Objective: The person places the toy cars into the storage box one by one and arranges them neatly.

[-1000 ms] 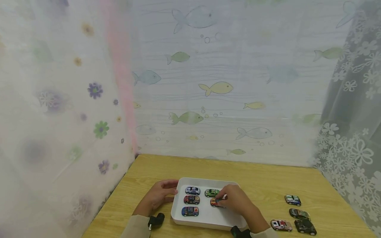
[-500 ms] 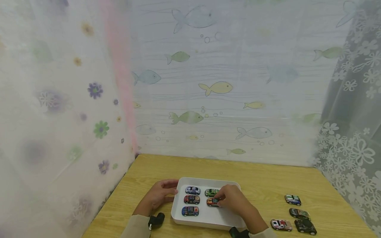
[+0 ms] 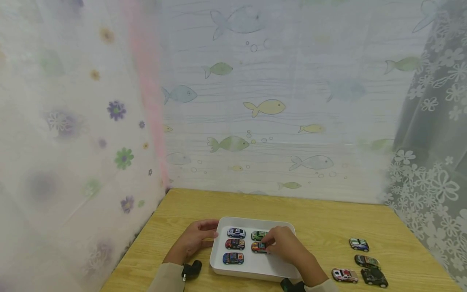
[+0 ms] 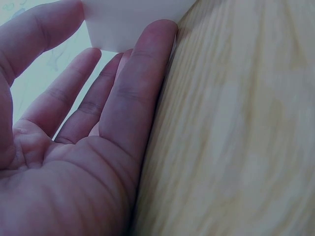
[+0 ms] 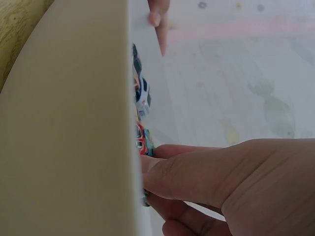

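Note:
A white tray [image 3: 251, 267] lies on the wooden table with several toy cars in two columns. White [image 3: 236, 232], dark red [image 3: 235, 244] and blue [image 3: 233, 258] toy cars form the left column. To their right are a green toy car [image 3: 257, 235] and, just below it, an orange-red toy car [image 3: 258, 247]. My right hand [image 3: 286, 245] pinches the rear end of the orange-red car, fingertips partly covering it. My left hand [image 3: 197, 237] rests against the tray's left wall; the left wrist view shows its fingers [image 4: 142, 73] fairly straight, touching the tray's side.
Right of the tray, several more toy cars stand on the table [image 3: 313, 219]: a white-and-green one [image 3: 359, 244], a dark one [image 3: 367, 261], a black one [image 3: 374, 278] and a red-and-white one [image 3: 344, 275]. Patterned curtains [image 3: 273, 162] hang behind and beside the table.
My right hand has slid the orange-red car a little to the left, under the green car; over the last half second it barely moves. The left hand and tray stay in place.

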`<action>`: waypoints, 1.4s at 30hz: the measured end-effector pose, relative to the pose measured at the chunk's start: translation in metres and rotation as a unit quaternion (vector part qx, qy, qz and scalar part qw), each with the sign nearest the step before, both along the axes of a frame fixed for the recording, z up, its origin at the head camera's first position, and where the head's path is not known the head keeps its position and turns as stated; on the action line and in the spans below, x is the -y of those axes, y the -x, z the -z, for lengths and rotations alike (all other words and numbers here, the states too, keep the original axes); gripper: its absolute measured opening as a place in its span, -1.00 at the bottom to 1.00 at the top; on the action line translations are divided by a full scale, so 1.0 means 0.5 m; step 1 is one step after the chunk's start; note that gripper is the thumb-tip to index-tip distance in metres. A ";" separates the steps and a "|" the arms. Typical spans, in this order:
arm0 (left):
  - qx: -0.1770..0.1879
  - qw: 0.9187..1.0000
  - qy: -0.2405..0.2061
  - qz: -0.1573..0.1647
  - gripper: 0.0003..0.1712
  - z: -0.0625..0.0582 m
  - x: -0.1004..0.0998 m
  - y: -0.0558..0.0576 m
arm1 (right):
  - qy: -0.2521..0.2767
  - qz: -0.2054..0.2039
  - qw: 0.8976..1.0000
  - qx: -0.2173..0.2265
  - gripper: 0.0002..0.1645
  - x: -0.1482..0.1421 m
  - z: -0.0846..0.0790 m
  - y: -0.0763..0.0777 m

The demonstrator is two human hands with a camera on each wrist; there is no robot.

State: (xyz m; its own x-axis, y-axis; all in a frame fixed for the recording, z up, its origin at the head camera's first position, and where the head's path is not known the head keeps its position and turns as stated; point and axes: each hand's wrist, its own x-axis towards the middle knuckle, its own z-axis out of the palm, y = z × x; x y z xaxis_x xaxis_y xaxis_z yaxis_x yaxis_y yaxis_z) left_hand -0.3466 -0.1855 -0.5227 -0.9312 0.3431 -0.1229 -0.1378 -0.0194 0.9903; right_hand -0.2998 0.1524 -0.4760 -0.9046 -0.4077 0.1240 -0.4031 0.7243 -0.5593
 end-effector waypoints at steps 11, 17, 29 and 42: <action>-0.001 1.000 0.000 -0.002 -0.32 0.002 0.000 0.002 | 0.001 0.001 1.000 0.009 -0.78 0.003 -0.007 -0.002; 0.002 1.000 -0.002 0.002 -0.32 -0.003 -0.004 -0.002 | 0.004 -0.009 1.000 -0.002 -0.78 -0.007 -0.011 -0.002; -0.001 1.000 0.002 0.000 -0.33 0.000 -0.001 0.000 | -0.003 -0.015 1.000 -0.026 -0.73 -0.067 -0.038 -0.001; -0.002 1.000 0.002 0.000 -0.33 0.005 0.002 0.006 | 0.000 0.004 1.000 -0.005 -0.67 -0.165 -0.037 -0.024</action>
